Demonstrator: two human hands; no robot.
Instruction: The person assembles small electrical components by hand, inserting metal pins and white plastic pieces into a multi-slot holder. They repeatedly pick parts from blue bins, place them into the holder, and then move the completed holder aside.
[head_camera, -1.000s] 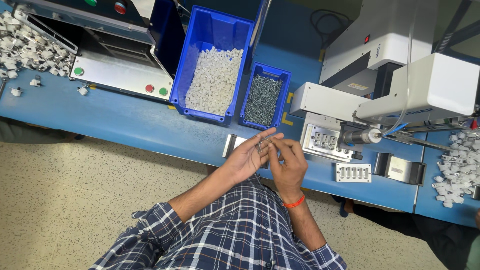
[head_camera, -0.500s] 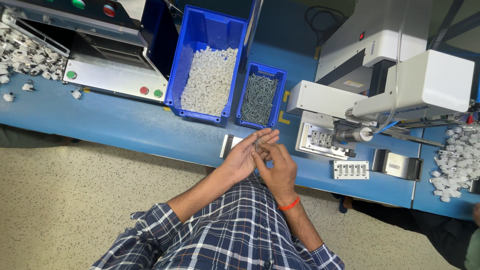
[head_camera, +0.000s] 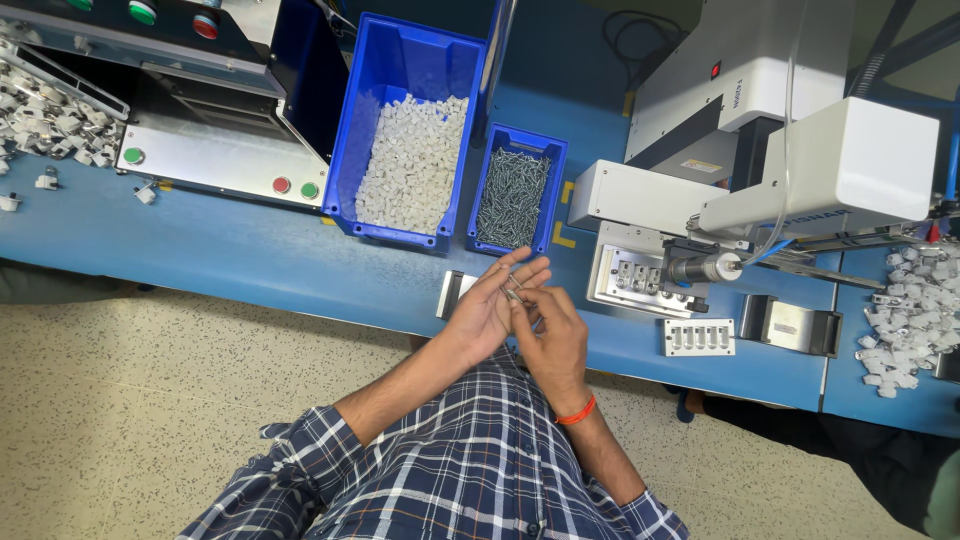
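Observation:
My left hand (head_camera: 487, 310) is held palm up over the front edge of the blue bench (head_camera: 250, 250), fingers spread, with small metal screws (head_camera: 513, 293) lying on the fingers. My right hand (head_camera: 550, 335), with an orange band at the wrist, touches those screws with its fingertips, pinching at one. Both hands meet in front of a small blue bin of dark screws (head_camera: 515, 195). Left of it stands a larger blue bin of white plastic pieces (head_camera: 412, 160).
A white machine (head_camera: 760, 160) with a driver tip and a metal fixture plate (head_camera: 632, 280) stands to the right. A white slotted holder (head_camera: 698, 337) lies near the edge. A control box with coloured buttons (head_camera: 215, 150) sits left. White parts pile at far left (head_camera: 45, 115) and far right (head_camera: 910, 320).
The hands stay joined in front of the small bin; the right fingertips have shifted slightly on the screws in the left palm. The camera view has drifted a little.

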